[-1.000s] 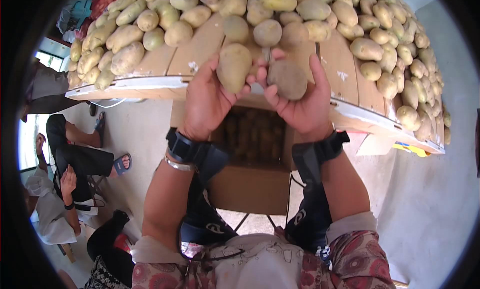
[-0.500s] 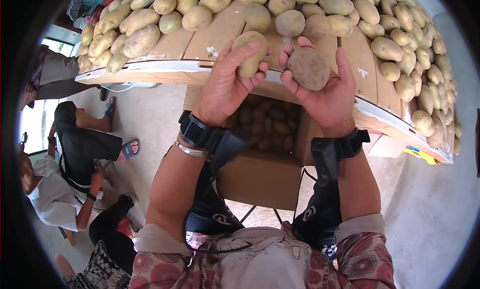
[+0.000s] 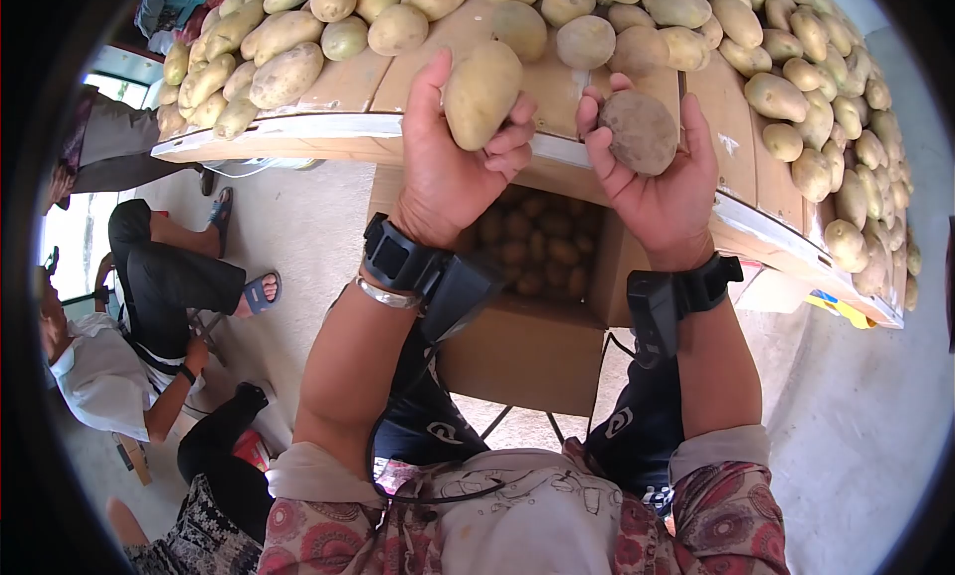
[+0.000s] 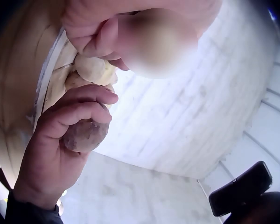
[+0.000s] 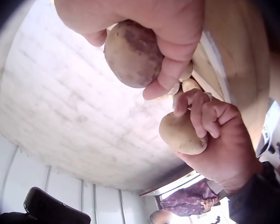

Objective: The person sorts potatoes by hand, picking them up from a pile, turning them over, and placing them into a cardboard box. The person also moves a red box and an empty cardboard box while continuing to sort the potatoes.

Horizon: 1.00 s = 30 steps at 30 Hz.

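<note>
In the head view my left hand [image 3: 446,172] holds a smooth yellow potato [image 3: 483,95] in its curled fingers, raised over the table's front edge. Beside it, my right hand [image 3: 657,197] grips a rounder, brownish potato [image 3: 642,133] with dark patches. The right wrist view shows those dark blotches on the brown potato [image 5: 133,53] up close, and the left hand's fingers wrapped over the yellow potato [image 5: 182,133]. From the left wrist the yellow potato is blurred, while the brown potato [image 4: 86,134] sits in the right hand's fingers.
Heaps of potatoes [image 3: 284,40] cover the wooden table [image 3: 557,107] at the back and both sides. Below my hands stands an open cardboard box [image 3: 522,361] with many potatoes inside. Other people, one seated person [image 3: 109,366] among them, are at the left.
Both hands have moved right in the head view, and they are farther apart. The left hand has turned the yellow potato and lifted it slightly; both potatoes stay held.
</note>
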Available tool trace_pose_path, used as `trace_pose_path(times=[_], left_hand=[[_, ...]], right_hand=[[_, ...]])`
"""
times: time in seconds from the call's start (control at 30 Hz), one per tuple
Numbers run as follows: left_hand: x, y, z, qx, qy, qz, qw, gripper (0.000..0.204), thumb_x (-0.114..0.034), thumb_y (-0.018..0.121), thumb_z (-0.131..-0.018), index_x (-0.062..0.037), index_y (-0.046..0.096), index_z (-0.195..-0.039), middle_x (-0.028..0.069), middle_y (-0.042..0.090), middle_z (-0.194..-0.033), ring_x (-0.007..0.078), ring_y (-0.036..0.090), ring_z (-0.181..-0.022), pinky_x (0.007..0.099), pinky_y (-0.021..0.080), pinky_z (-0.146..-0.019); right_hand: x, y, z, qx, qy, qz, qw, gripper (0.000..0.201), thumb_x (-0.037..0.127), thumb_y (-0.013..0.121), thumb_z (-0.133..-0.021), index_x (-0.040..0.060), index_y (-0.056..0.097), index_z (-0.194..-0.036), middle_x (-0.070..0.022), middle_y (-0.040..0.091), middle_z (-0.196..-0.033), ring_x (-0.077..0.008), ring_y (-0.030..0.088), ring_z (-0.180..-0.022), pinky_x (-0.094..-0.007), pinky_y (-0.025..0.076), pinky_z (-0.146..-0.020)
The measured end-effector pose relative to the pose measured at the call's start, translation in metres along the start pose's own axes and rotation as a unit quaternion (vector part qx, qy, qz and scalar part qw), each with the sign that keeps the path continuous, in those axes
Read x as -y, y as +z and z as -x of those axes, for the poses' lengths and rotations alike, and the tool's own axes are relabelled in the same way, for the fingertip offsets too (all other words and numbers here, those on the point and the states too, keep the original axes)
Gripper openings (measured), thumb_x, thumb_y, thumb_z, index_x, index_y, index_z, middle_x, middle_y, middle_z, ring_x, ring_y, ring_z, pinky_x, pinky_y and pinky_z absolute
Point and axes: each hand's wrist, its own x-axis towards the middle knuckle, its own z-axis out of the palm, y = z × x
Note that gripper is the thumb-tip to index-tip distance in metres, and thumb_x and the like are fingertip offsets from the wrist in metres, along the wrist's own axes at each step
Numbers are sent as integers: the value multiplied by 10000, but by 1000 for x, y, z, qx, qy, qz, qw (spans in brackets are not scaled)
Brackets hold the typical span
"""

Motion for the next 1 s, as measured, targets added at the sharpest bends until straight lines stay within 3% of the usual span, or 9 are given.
trace_pose_path(times=[0.13, 0.3, 0.4, 0.57, 0.73, 0.77, 0.83, 0.9, 1.0], left_hand=[[5, -2, 0, -27, 9, -15, 1000, 410, -432, 465, -863, -41, 503, -982, 89, 535, -853, 67, 349, -546, 154, 277, -433], [11, 3, 4, -35, 10, -89, 995, 256, -326, 513, -857, -84, 496, -939, 66, 549, -841, 53, 368, -546, 150, 272, -425], [6, 7, 6, 17, 16, -95, 995, 268, -348, 490, -859, -95, 491, -948, 58, 557, -823, 56, 362, -529, 156, 266, -431], [4, 10, 8, 1, 18, -90, 996, 330, -424, 426, -871, -110, 485, -957, 62, 578, -850, 72, 366, -523, 186, 283, -457], [10, 14, 2, -50, 40, -48, 997, 384, -428, 419, -883, -99, 488, -1069, 49, 586, -931, 127, 525, -701, 218, 392, -554], [11, 2, -2, -8, 32, -66, 997, 351, -418, 415, -893, -130, 498, -1075, 20, 601, -948, 119, 560, -760, 252, 441, -561], [14, 5, -4, -45, 30, -77, 996, 364, -375, 354, -915, -84, 511, -1069, 55, 619, -924, 147, 568, -736, 250, 447, -555], [11, -14, -7, 63, -11, -88, 994, 443, -340, 268, -934, -8, 460, -1154, 174, 588, -1023, 188, 538, -722, 267, 460, -622], [14, -8, -7, -2, 5, -136, 991, 460, -345, 246, -934, -4, 460, -1155, 204, 587, -1011, 169, 501, -674, 258, 452, -624]], right_hand=[[2, 1, 3, -7, -6, 2, 1000, 549, 436, 395, -893, -45, 431, -1154, -205, 496, -1129, -333, 490, -1065, -394, 467, -871], [3, -1, 0, 4, -19, -7, 1000, 556, 413, 445, -879, -47, 415, -1190, -209, 463, -1166, -332, 438, -1111, -401, 454, -883], [2, 1, 1, 6, -14, -18, 1000, 550, 400, 444, -884, -48, 407, -1199, -215, 450, -1177, -326, 433, -1113, -400, 448, -885], [0, 3, 1, -25, -36, 19, 999, 533, 371, 453, -886, -50, 399, -1208, -213, 436, -1191, -323, 436, -1105, -394, 443, -886], [0, -6, -5, -21, -43, 23, 999, 575, 416, 429, -881, -54, 396, -1211, -220, 457, -1171, -332, 455, -1089, -409, 436, -893], [3, -8, -4, -14, -40, 28, 999, 590, 433, 420, -878, -54, 397, -1210, -223, 465, -1163, -335, 462, -1082, -417, 432, -897], [3, -5, -1, -5, -26, -9, 1000, 603, 461, 401, -873, -52, 413, -1189, -225, 481, -1147, -343, 479, -1067, -426, 428, -900], [3, -9, 2, -2, -46, 11, 999, 593, 436, 388, -882, -56, 385, -1212, -229, 440, -1193, -350, 442, -1103, -434, 405, -920], [11, -7, 5, 31, -46, 19, 998, 587, 418, 373, -889, -61, 361, -1229, -237, 398, -1240, -362, 406, -1139, -443, 382, -940]])
